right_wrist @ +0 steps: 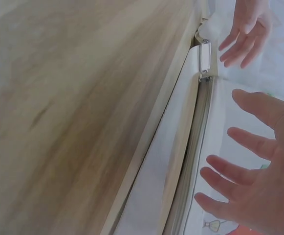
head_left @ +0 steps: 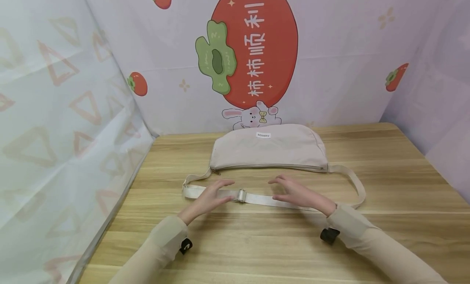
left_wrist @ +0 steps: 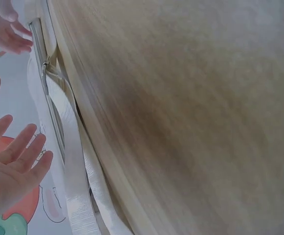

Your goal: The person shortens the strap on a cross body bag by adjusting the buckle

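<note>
A pale beige shoulder bag [head_left: 268,149] lies on the wooden table, its zipper [head_left: 271,166] along the side facing me and a small white label [head_left: 263,135] near its far side. Its strap [head_left: 264,200] loops toward me, with a metal slider buckle [head_left: 241,195] near the middle. Over the strap, left of the buckle, hovers my left hand [head_left: 211,198], fingers spread and holding nothing. My right hand [head_left: 299,193] hangs above the strap on the other side of the buckle, fingers apart. In the right wrist view that hand [right_wrist: 259,171] grips nothing.
The wooden table [head_left: 249,247] extends around the bag. Behind it hangs a printed backdrop [head_left: 338,88] with persimmons and a rabbit. A white patterned sheet [head_left: 66,153] covers the left side. Dark bands [head_left: 329,236] hang under both sleeves.
</note>
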{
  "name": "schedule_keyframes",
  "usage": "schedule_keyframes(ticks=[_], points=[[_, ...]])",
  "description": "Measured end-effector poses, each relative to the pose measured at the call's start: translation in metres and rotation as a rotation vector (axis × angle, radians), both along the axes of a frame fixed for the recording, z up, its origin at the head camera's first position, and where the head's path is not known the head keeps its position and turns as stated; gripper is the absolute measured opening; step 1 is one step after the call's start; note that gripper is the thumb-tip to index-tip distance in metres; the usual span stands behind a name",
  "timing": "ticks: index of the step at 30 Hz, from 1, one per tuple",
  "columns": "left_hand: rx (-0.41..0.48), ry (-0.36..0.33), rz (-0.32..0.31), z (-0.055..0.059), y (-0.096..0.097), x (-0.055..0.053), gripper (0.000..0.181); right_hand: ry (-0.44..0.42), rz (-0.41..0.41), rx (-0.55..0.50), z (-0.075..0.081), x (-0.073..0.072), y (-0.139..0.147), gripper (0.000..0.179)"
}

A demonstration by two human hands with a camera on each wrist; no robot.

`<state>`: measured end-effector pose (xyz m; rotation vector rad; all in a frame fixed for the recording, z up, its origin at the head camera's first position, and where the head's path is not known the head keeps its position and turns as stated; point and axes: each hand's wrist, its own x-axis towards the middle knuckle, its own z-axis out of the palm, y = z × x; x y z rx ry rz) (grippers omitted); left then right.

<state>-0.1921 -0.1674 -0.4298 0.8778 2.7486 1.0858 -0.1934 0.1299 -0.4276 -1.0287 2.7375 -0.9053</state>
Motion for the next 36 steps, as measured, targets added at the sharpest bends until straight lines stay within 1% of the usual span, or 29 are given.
schedule_keyframes(ticks=[5, 9, 16, 20, 26, 36], points=[[0.012, 0.001, -0.024, -0.002, 0.004, -0.003, 0.046, -0.051, 0.026, -0.013, -0.001, -0.005, -0.008, 0.039], [0.014, -0.023, -0.042, -0.004, 0.007, -0.005, 0.043, -0.086, 0.061, -0.046, -0.002, -0.010, -0.013, 0.036], [-0.013, -0.094, -0.013, -0.009, 0.009, -0.009, 0.045, -0.170, 0.113, -0.075, -0.006, -0.018, -0.022, 0.035], [-0.002, -0.128, -0.009, -0.011, 0.011, -0.012, 0.045, -0.202, 0.124, -0.085, -0.009, -0.021, -0.026, 0.035], [0.037, -0.163, -0.050, -0.015, 0.015, -0.017, 0.047, -0.193, 0.143, -0.099, -0.013, -0.022, -0.032, 0.035], [-0.017, -0.165, -0.073, -0.020, 0.019, -0.018, 0.049, -0.196, 0.130, -0.086, -0.021, -0.023, -0.040, 0.030]])
